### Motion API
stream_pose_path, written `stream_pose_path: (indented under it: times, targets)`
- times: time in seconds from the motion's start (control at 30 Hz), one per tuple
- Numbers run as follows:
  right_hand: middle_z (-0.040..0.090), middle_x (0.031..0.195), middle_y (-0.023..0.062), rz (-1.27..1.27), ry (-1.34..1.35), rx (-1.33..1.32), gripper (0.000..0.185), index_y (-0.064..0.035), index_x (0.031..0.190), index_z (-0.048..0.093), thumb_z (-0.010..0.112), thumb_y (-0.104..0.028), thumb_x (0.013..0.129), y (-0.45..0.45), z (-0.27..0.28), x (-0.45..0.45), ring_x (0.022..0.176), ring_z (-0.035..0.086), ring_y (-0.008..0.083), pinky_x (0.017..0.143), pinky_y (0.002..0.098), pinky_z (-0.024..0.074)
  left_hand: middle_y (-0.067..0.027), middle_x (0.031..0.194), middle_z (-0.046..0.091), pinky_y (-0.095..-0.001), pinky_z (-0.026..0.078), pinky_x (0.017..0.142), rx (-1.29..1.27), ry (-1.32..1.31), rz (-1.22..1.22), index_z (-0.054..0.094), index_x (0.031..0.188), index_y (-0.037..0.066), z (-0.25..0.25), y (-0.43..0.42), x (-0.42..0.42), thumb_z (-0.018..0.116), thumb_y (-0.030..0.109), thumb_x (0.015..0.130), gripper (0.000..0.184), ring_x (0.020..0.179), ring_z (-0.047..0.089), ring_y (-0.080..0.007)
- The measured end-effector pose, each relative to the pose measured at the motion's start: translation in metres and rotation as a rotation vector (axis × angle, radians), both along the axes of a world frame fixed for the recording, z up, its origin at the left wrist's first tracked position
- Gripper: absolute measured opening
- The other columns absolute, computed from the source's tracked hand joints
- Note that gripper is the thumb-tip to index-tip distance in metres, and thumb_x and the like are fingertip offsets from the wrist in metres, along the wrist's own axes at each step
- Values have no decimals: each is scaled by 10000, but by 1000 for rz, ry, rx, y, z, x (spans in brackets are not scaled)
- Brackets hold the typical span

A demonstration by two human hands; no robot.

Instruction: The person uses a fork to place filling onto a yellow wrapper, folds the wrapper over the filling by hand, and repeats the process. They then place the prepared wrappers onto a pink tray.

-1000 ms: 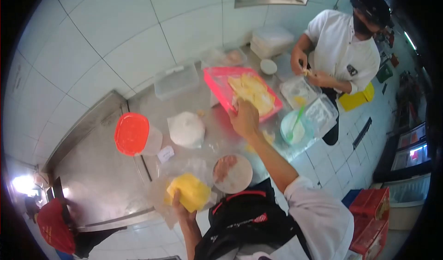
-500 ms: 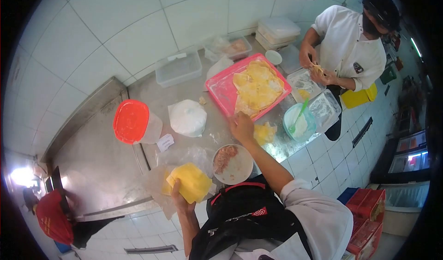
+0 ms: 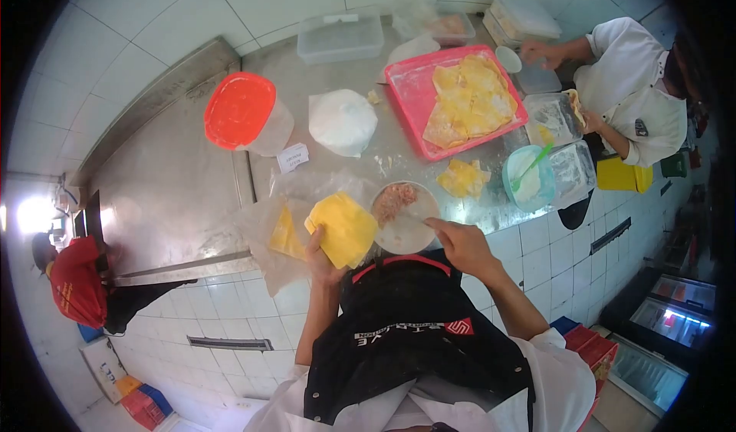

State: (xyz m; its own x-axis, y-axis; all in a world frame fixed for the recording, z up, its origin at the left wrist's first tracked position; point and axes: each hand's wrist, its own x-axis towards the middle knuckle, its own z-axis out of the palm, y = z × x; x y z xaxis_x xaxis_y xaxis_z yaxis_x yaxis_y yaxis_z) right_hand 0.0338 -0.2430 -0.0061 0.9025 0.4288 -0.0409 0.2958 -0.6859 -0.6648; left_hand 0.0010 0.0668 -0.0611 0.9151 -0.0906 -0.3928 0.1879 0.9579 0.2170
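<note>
My left hand (image 3: 322, 259) grips a stack of square yellow dough wrappers (image 3: 343, 229), held above the plastic bag. To its right stands a white bowl (image 3: 418, 242) with minced meat (image 3: 395, 200) along its far left side. My right hand (image 3: 465, 246) is closed at the bowl's right rim, around a thin utensil (image 3: 415, 220) that reaches into the bowl; its tip is hard to make out. Beyond the bowl, a pink tray (image 3: 410, 102) carries filled, folded yellow dumplings (image 3: 471, 102). Several folded yellow pieces (image 3: 464, 179) lie on the counter between bowl and tray.
A clear plastic bag (image 3: 268, 267) with more yellow sheets lies at left. Behind are a red-lidded tub (image 3: 240, 110), a white bag (image 3: 343, 123) and a clear box (image 3: 341, 41). A blue bowl (image 3: 537, 194) sits right. One co-worker (image 3: 629, 87) stands right, another (image 3: 78, 282) far left.
My right hand has come back from the pink tray to the white bowl. The view has shifted. The co-worker at right has moved one hand toward the small white cup.
</note>
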Motion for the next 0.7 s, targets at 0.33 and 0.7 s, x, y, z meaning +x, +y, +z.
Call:
stream_pose_path:
  times: [0.33, 0.7]
  targets:
    - [704, 926, 223, 76, 208, -333, 368, -133, 1310, 628, 509, -151, 962, 25, -47, -23, 796, 692, 437, 733, 535, 556, -169, 1416, 583, -527, 488, 1074, 48, -10, 13, 471, 1447, 37, 11, 11, -10, 577, 262, 1017, 497, 1262, 602, -356]
    - [703, 892, 265, -6, 341, -279, 347, -68, 1263, 637, 465, -140, 970, 30, -23, -23, 846, 688, 468, 782, 575, 532, -154, 1473, 528, -537, 429, 1115, 52, -75, 12, 422, 1490, 44, 8, 7, -12, 520, 302, 1040, 528, 1335, 536, -353]
